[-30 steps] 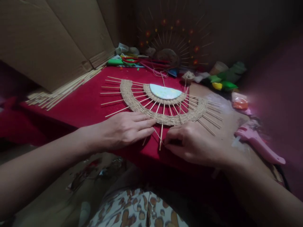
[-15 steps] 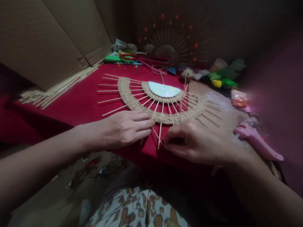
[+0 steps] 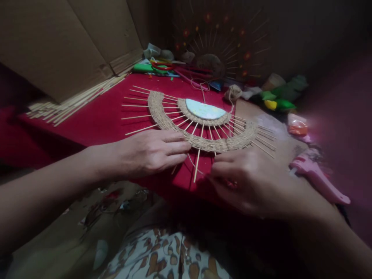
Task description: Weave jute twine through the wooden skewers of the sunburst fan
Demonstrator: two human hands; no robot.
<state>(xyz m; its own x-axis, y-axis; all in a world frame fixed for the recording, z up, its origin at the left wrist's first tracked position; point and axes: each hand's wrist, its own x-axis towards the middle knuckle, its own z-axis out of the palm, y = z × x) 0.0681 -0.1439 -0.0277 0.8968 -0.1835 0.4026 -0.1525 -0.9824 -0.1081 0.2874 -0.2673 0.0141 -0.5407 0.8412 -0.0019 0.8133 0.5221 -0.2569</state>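
Tan cord [image 3: 157,110] is woven around thin sticks [image 3: 197,166] in a fan-shaped piece [image 3: 203,121], laid flat on red cloth [image 3: 107,104]. It can be judged light, its band [image 3: 213,145] firm yet pliable, its sticks stiff but easily snapped; it is best held by the weave, not the tips. The band's near edge is covered by the left hand [image 3: 158,150], though whether anything is gripped beneath cannot be told. A loose strand [image 3: 192,162] seems to be pinched narrowly by the right hand [image 3: 251,178]. Farther out, no writing can be read on the pink glue gun [image 3: 319,178] or the wrapped packet [image 3: 298,126]
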